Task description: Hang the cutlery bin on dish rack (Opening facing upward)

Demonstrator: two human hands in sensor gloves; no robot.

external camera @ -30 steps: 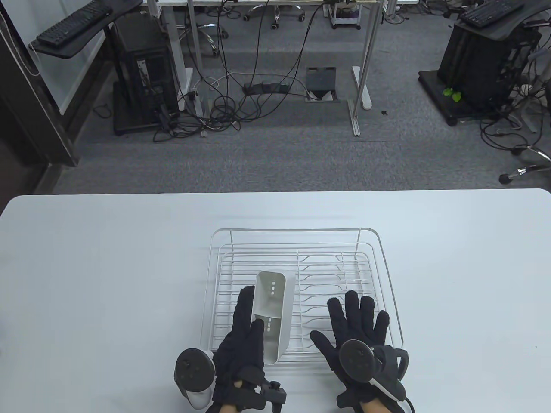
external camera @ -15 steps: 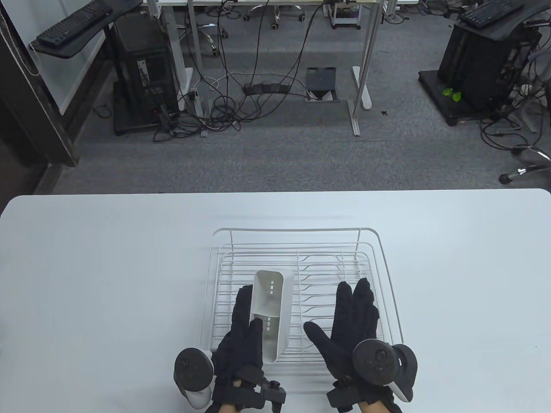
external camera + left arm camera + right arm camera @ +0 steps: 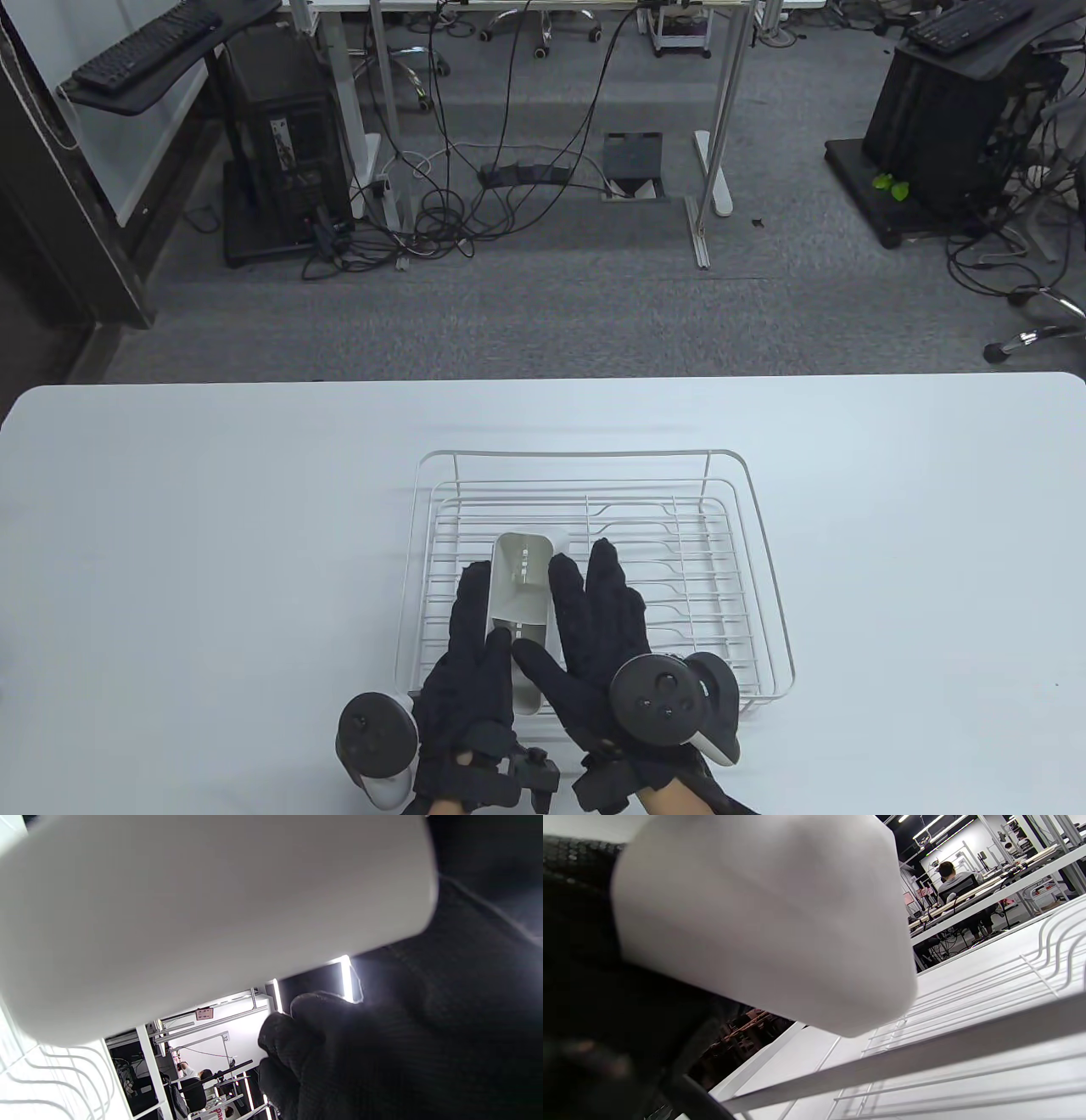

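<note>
The white plastic cutlery bin [image 3: 522,586] sits over the near left part of the white wire dish rack [image 3: 747,509], its opening up toward the camera. My left hand [image 3: 471,645] holds its left side, thumb at the near rim. My right hand [image 3: 585,628] lies against its right side, thumb at the near end. The bin is held between both hands. The bin fills the left wrist view [image 3: 203,912], with gloved fingers [image 3: 382,1052] under it. In the right wrist view the bin [image 3: 763,921] hangs close above the rack wires [image 3: 967,1043].
The rack stands in the middle of the white table [image 3: 170,526], near its front edge. The rack's raised rim wire [image 3: 585,456] runs along its far side. Beyond the table are a carpeted floor, desks and cables.
My right hand has moved left from over the rack's right part and now lies against the bin's right side. The bin has shifted slightly left and tipped more upright. The left hand keeps its hold.
</note>
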